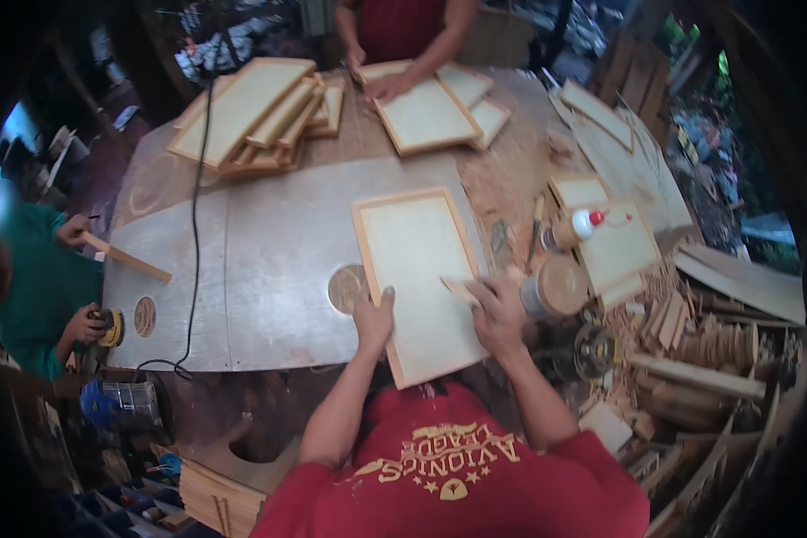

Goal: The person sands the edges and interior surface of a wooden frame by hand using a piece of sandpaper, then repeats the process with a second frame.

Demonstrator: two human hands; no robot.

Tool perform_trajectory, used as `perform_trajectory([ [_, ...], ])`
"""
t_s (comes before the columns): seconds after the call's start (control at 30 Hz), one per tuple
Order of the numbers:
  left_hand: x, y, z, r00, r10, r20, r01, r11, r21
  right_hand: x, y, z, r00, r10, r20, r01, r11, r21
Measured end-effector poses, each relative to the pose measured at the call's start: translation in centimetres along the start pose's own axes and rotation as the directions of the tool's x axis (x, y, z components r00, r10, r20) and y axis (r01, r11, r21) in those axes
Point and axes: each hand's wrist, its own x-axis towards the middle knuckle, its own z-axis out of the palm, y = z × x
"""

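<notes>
A shallow wooden tray-like frame (417, 260) with a pale flat panel rests in front of me, its near end toward my body. My left hand (374, 318) grips its left edge, thumb lying over the rim. Above the frame's right edge, my right hand (498, 314) pinches a thin, flat, wood-coloured strip (458, 290), whose tip points left over the panel. Just right of that hand stand a round tub with a wood-coloured top (562, 285) and a glue bottle with a red tip (572, 229).
Across the table, a co-worker's hands (394, 85) rest on another frame (429, 112). Stacked frames (251, 112) lie far left. At left, another person holds a wood strip (130, 258) and a yellow sander (110, 328). A black cable (197, 206) crosses the metal tabletop (269, 233). Wood scraps (672, 318) crowd the right.
</notes>
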Motion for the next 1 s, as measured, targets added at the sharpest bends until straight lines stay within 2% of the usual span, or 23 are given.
perform_trajectory([
  [0.07,1.0,-0.1,-0.1,0.997,-0.058,0.055,0.056,0.998,0.040,1.8,0.0,2.6,0.999,-0.013,0.048,0.014,1.000,-0.007],
  [0.23,-0.2,0.7,-0.8,0.997,0.023,0.079,-0.049,0.935,0.350,1.9,4.7,10.1,0.988,0.032,0.151,-0.020,0.997,-0.080],
  [0.3,-0.7,1.6,-1.8,0.994,0.029,0.101,-0.076,0.867,0.492,0.4,6.1,12.0,0.951,0.065,0.303,-0.010,0.984,-0.179],
  [0.33,-0.8,1.9,-2.0,0.995,0.011,0.100,-0.065,0.827,0.559,0.1,5.3,11.6,0.928,0.094,0.360,-0.038,0.987,-0.158],
  [0.43,-0.6,-0.5,-1.7,0.961,0.257,0.097,-0.270,0.820,0.505,0.0,4.1,9.8,0.921,0.054,0.386,0.001,0.990,-0.142],
  [0.5,-1.1,-1.6,0.4,0.955,0.291,0.053,-0.259,0.734,0.628,-0.1,4.4,10.3,0.934,-0.009,0.356,0.066,0.987,-0.148],
  [0.53,-1.3,-1.6,1.4,0.950,0.312,0.036,-0.249,0.681,0.688,0.1,4.6,11.0,0.927,0.008,0.374,0.047,0.989,-0.138],
  [0.6,-1.3,-0.8,1.6,0.953,0.299,0.045,-0.243,0.670,0.701,1.6,5.9,12.4,0.916,0.052,0.398,0.005,0.990,-0.139],
  [0.63,-1.2,-1.0,1.5,0.952,0.302,0.053,-0.253,0.676,0.692,2.8,6.4,13.1,0.931,0.045,0.362,-0.018,0.997,-0.078],
  [0.73,-1.7,-1.0,1.5,0.955,0.288,0.064,-0.252,0.685,0.684,6.7,7.9,15.9,0.954,0.022,0.300,0.006,0.996,-0.092],
  [0.83,-1.2,-0.4,1.6,0.956,0.289,0.051,-0.245,0.688,0.683,10.0,9.2,17.8,0.914,0.111,0.390,-0.100,0.994,-0.048],
  [0.93,-1.2,-0.5,1.7,0.959,0.283,0.029,-0.229,0.708,0.668,10.1,9.7,18.1,0.889,0.073,0.453,0.016,0.982,-0.189],
  [1.0,-1.1,-0.6,1.8,0.960,0.279,0.010,-0.216,0.720,0.660,8.8,9.4,17.2,0.883,0.080,0.462,0.041,0.968,-0.246],
])
